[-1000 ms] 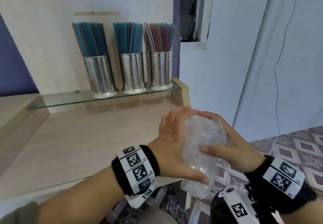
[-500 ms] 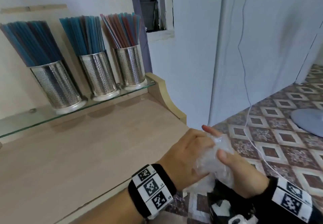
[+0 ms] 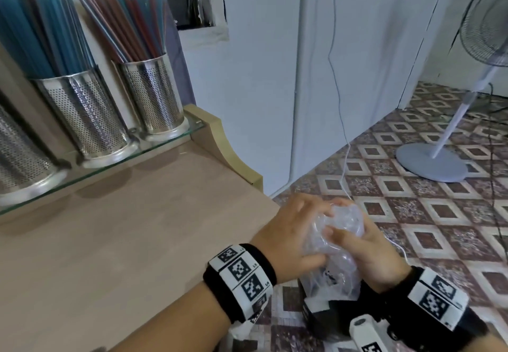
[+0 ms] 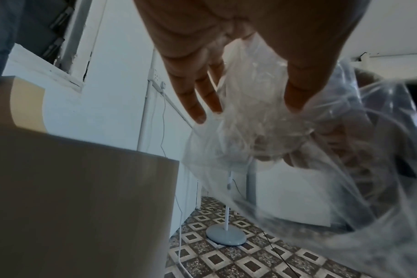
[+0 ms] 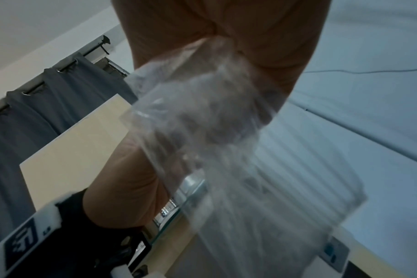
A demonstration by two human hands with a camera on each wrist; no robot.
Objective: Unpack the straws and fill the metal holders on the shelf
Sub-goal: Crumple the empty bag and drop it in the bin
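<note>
Home room: patterned tiles (image 3: 428, 214), pedestal fan (image 3: 431, 162).

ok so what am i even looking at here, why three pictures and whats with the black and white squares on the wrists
No machine here: a person works with bare hands and wears three cameras. The wide picture comes from a camera on the head, looking down. The other two come from cameras strapped to each wrist, looking along the fingers. The squares are printed markers on the wristbands.

The left hand and right hand together grip a crumpled clear plastic bag, beyond the edge of a wooden counter. It looks empty, though I cannot be sure.

On a glass shelf above the counter stand perforated metal holders already full of straws, blue and reddish. A standing fan is on the tiled floor.
</note>
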